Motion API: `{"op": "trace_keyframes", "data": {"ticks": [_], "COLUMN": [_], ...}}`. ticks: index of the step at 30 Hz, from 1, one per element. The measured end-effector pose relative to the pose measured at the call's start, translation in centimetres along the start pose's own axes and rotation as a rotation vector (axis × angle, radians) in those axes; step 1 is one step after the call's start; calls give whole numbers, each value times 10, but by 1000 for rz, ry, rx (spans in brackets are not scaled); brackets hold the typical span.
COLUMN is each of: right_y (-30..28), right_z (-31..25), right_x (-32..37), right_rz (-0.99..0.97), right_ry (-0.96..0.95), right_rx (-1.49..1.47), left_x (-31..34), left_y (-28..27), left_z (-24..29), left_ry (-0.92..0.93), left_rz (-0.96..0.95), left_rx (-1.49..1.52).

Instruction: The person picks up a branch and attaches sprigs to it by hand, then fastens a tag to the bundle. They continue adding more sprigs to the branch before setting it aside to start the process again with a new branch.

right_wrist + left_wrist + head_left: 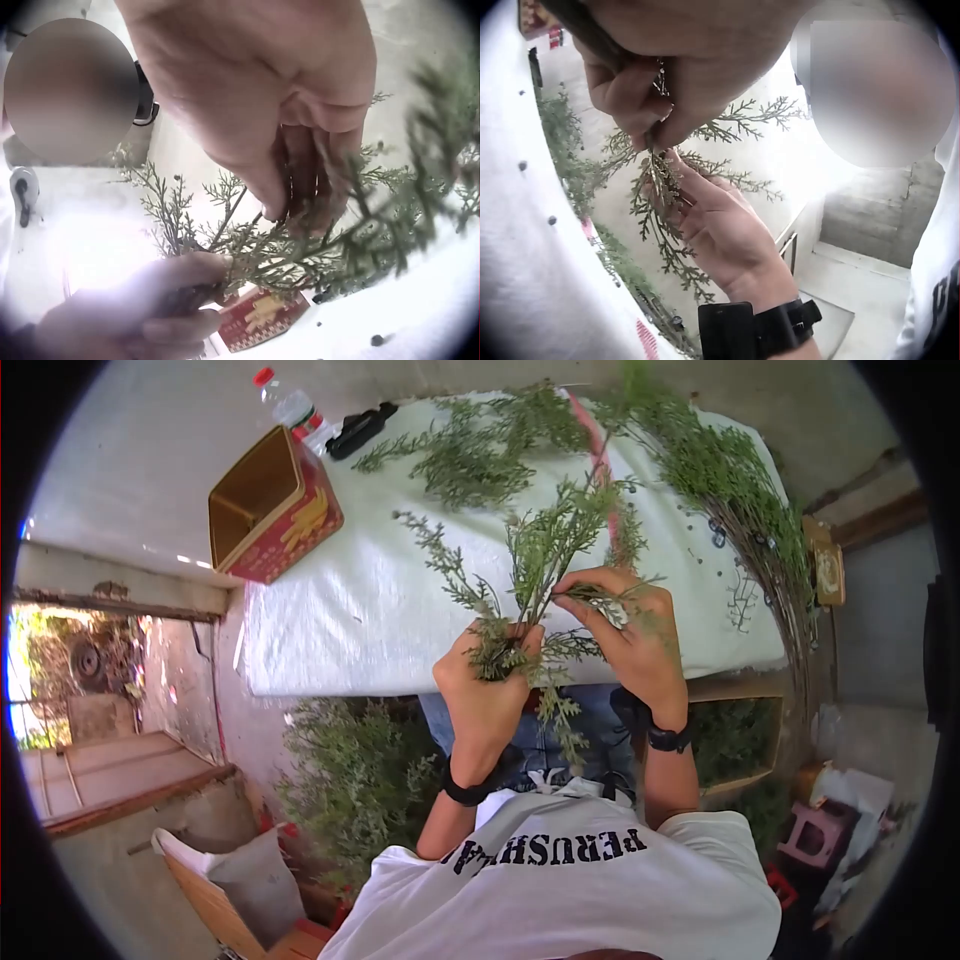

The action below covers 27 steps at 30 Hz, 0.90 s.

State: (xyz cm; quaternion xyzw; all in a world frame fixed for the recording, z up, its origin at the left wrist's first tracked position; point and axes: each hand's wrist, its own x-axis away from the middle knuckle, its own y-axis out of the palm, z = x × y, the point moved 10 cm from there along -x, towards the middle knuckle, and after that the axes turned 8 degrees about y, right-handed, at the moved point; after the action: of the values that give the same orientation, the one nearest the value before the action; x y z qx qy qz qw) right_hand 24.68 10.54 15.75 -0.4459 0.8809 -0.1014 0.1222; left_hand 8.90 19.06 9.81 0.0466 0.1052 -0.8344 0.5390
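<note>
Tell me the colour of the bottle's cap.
The cap is red; it shows best in the head view.

gap over white sheet [350, 610] between red box [295, 532] and sprigs [548, 545], long branches [752, 530] blocking right side

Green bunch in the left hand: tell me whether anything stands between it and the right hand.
Nothing visible does: the right hand, pinching a sprig, has its fingers close beside the green bunch.

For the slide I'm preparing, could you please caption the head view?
Left hand grips a bunch of green sprigs while the right hand pinches another above the white-covered table.
</note>
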Motion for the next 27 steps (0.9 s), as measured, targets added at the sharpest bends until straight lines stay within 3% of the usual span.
{"op": "trace_keyframes", "data": {"ticks": [2,7,10,15,18,23,25,27], "right_y": [16,29,60,86,117,140,144,144], "right_z": [-4,12,-9,-15,-9,6,12,17], "right_x": [-4,-28,-31,-43,-45,-64,-66,-67], "right_rz": [-28,-88,-265,-342,-573,-728,-774,-800], "right_ry": [-105,-96,-445,-557,-577,-569,-511,-485], "right_rx": [164,357,610,658,608,613,543,515], "left_x": [3,-1,-3,-13,-18,-16,-9,10], "left_y": [-4,-17,-25,-39,-53,-81,-127,-122], "left_z": [-17,-65,-88,-95,-94,-63,-17,0], "left_ry": [-86,-305,-498,-545,-443,-295,39,45], "left_rz": [-21,-24,-173,-176,-221,-175,164,184], "left_rx": [-33,151,164,224,-18,-180,-469,-528]}}
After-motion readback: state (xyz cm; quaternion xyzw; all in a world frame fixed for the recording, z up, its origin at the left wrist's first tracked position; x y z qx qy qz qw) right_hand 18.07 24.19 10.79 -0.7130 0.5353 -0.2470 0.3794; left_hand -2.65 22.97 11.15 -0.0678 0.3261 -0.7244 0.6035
